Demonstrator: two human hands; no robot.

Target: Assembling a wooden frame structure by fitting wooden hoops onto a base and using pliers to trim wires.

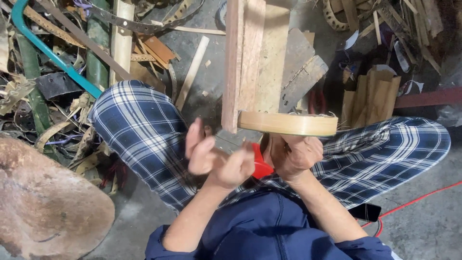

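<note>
I sit with crossed legs in blue checked trousers. My right hand (294, 155) grips from below a round, flat bamboo hoop (288, 123), held level just above my lap. My left hand (216, 156) is blurred beside it, fingers curled around a red-handled tool (261, 163) that sits between the two hands; its working end is hidden. The hoop's left rim lies next to an upright reddish wooden post (234, 62).
Wooden planks and blocks (279, 58) stand ahead of my knees. Bamboo strips and scraps (57, 96) litter the floor at left, with a teal hacksaw frame (53, 58). A brown rounded stump (43, 202) sits near left. A red cable (414, 200) and a dark phone (364, 211) lie at right.
</note>
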